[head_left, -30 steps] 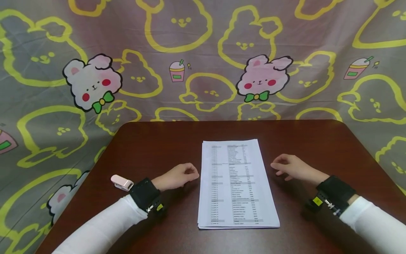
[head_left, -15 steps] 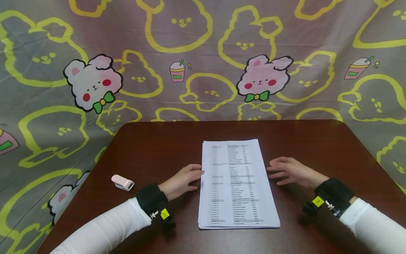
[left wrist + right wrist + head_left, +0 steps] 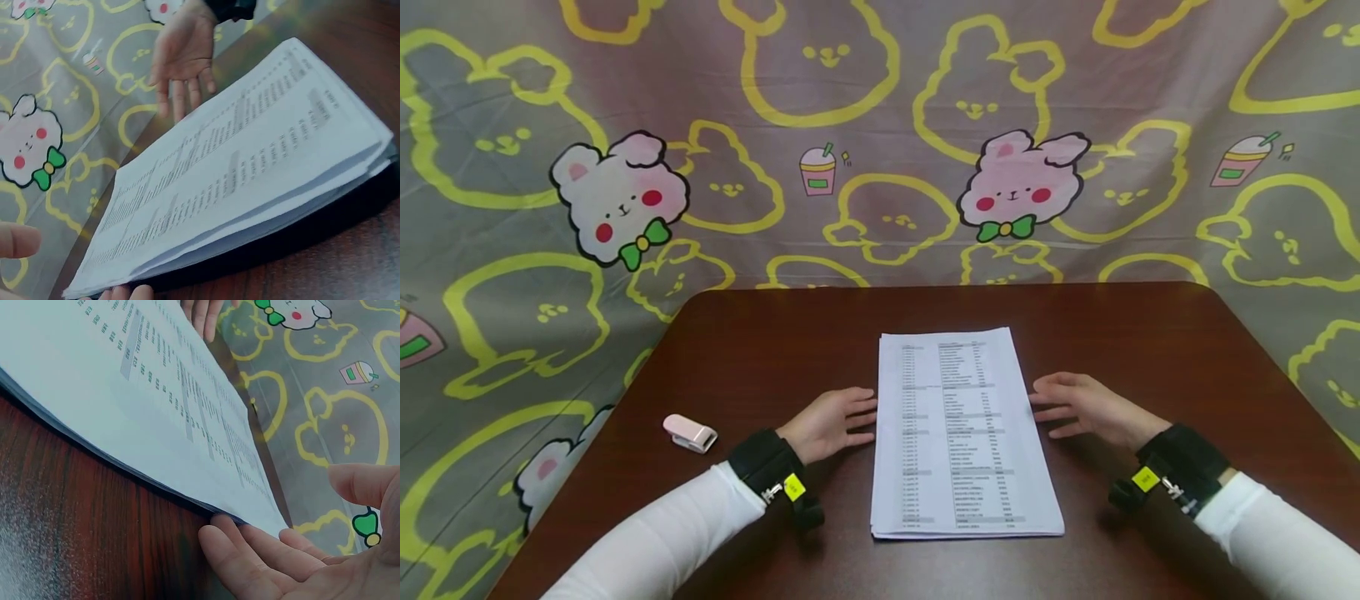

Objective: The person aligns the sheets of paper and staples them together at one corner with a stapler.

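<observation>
A stack of printed paper sheets (image 3: pixel 966 450) lies flat, its pages covered in columns of text. My left hand (image 3: pixel 833 423) is at its left side, fingers spread and fairly straight, the tips at the paper's long edge. On the opposite side, my right hand (image 3: pixel 1093 410) has its fingers extended toward the right edge. In the right wrist view, the fingertips (image 3: pixel 215 540) of that hand meet the edge of the stack, with the thumb held apart. The left wrist view shows loose sheet edges (image 3: pixel 325 194) fanned slightly at one end.
A small pink and white stapler-like object (image 3: pixel 690 433) lies left of the left forearm on the dark brown table (image 3: pixel 790 342). Behind the table hangs a patterned cloth (image 3: pixel 880 150) with cartoon animals. Each wrist wears a black band.
Both hands have moved inward to the sides of the paper stack. Their fingers have straightened and spread from a looser curl. The stack has hardly shifted.
</observation>
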Motion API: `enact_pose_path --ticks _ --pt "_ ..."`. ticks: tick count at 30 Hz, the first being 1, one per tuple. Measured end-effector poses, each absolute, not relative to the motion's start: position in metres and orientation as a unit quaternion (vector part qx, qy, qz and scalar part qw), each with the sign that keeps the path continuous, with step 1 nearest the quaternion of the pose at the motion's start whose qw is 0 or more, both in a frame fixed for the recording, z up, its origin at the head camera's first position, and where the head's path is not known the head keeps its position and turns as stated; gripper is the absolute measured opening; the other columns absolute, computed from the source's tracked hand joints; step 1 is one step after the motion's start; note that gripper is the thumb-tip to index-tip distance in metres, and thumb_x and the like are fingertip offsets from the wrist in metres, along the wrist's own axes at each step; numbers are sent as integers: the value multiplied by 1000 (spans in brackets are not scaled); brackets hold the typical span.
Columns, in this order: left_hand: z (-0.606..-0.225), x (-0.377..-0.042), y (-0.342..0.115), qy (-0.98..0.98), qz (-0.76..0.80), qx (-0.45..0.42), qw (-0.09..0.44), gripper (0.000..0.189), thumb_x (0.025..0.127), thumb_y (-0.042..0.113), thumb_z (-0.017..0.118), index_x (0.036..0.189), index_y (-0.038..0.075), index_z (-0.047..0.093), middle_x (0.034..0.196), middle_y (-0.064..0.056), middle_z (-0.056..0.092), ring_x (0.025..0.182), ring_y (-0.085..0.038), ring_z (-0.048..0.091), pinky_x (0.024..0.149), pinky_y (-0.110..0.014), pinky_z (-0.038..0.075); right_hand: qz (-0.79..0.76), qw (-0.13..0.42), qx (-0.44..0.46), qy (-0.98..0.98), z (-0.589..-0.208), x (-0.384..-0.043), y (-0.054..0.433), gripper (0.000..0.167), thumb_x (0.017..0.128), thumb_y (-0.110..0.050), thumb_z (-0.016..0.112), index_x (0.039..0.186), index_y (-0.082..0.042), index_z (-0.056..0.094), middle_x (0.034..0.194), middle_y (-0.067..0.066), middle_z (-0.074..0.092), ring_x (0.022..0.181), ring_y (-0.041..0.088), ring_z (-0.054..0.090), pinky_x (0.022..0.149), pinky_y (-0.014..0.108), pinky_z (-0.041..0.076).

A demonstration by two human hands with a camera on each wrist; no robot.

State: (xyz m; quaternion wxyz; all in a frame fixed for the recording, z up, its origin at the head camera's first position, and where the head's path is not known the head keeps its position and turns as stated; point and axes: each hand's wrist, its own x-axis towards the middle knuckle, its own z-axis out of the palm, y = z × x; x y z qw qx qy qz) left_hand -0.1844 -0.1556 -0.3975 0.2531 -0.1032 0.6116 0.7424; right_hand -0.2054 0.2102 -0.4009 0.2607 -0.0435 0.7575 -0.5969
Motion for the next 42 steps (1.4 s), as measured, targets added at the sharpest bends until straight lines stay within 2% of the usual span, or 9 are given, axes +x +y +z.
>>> enact_pose_path --ticks 5,9,14,22,28,32,38,42 --pt "-403 -189 -153 581 756 -86 290 47 104 18 36 144 -5 31 145 -25 37 128 -36 38 109 -52 27 -600 263 -43 754 -401 -206 208 59 100 -30 53 140 8 32 140 29 45 114 38 58 89 47 50" --pt "-406 -191 -147 577 752 -57 314 47 104 16 35 145 -5 30 143 -22 40 122 -30 44 105 -46 33 -598 263 -41 756 -401 -205 205 59 100 -31 53 140 8 33 140 29 45 114 38 58 89 47 50" --pt "-411 -191 -140 580 749 -39 317 44 102 2 33 146 -3 33 141 -22 46 115 -27 52 98 -42 40 -595 253 -38 762 -403 -205 203 58 100 -32 54 138 8 35 138 28 48 113 37 59 89 47 50" --pt "-413 -188 -138 630 722 -18 286 46 100 -4 34 146 1 32 129 -20 55 105 -27 59 89 -41 48 -548 205 -56 809 -409 -206 197 54 98 -30 57 133 7 42 131 26 51 110 35 59 91 44 50" --pt "-409 -184 -135 635 735 -2 239 49 100 -4 34 148 5 30 132 -19 52 107 -26 58 91 -38 47 -538 173 -46 824 -412 -209 187 65 97 -34 59 141 5 32 137 27 46 111 37 56 92 42 49" --pt "-404 -182 -134 626 750 -1 216 48 101 -3 34 148 7 31 134 -18 51 109 -26 57 92 -38 47 -564 168 -49 807 -414 -213 182 69 96 -37 60 144 3 31 131 24 53 104 32 61 94 47 47" --pt "-393 -183 -134 613 765 22 196 47 101 -2 34 147 8 33 137 -16 50 110 -26 56 94 -38 45 -654 196 -56 728 -410 -213 175 60 95 -40 60 142 -8 42 122 14 64 100 32 67 90 45 50" --pt "-380 -187 -135 618 763 60 177 45 103 0 34 147 10 34 137 -16 50 109 -26 56 91 -36 46 -713 177 -73 675 -399 -209 167 52 97 -34 59 141 -13 44 125 11 63 104 35 65 88 46 51"
